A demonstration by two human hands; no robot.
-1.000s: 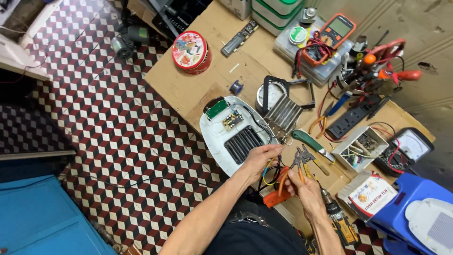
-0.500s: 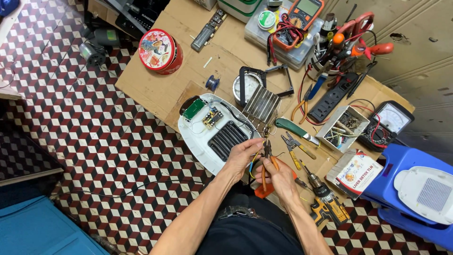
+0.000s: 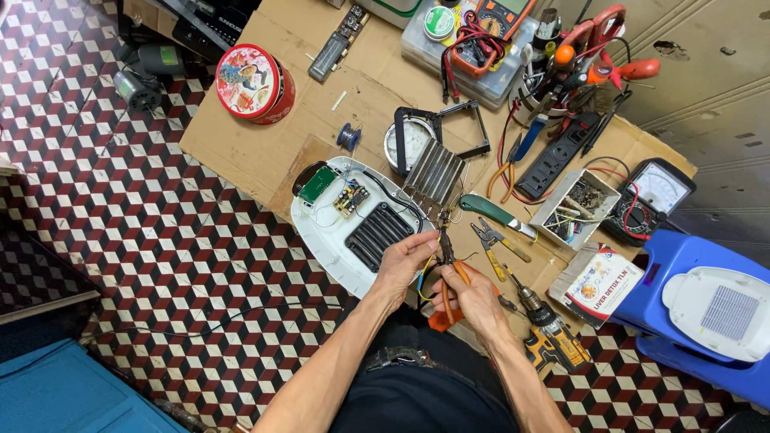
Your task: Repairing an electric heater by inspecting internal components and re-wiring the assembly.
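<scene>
The cardboard sheet (image 3: 265,152) covers the work surface above a chequered red, white and black tiled floor (image 3: 136,265). At the right edge stands a blue plastic stool (image 3: 682,265) with a white appliance cover (image 3: 718,313) resting on it. In front of me lies the opened white appliance housing (image 3: 321,240), inside facing up, showing a green circuit board (image 3: 316,184), a smaller board with yellow parts (image 3: 350,200) and a black vent grille (image 3: 375,236). A bare heating element with metal fins (image 3: 437,170) sits just beyond the housing, wires running from it toward my hands.

A round red tin (image 3: 255,83) stands well to the left on the cardboard. A black power strip (image 3: 557,156), an open box of small parts (image 3: 576,208) and an analogue meter (image 3: 651,200) lie to the right. A cordless drill (image 3: 553,341) lies near my right forearm. Green-handled cutters (image 3: 496,215) and yellow-handled pliers (image 3: 499,244) lie between the element and the drill.

My right hand (image 3: 475,301) is clamped around the handles of the orange-handled pliers (image 3: 446,256), whose nose points up toward the element leads. My left hand (image 3: 405,261) is closed, fingertips pinching thin wires (image 3: 425,281), blue and yellow, just beside the pliers' nose. Whether the nose bites the wire I cannot tell.
</scene>
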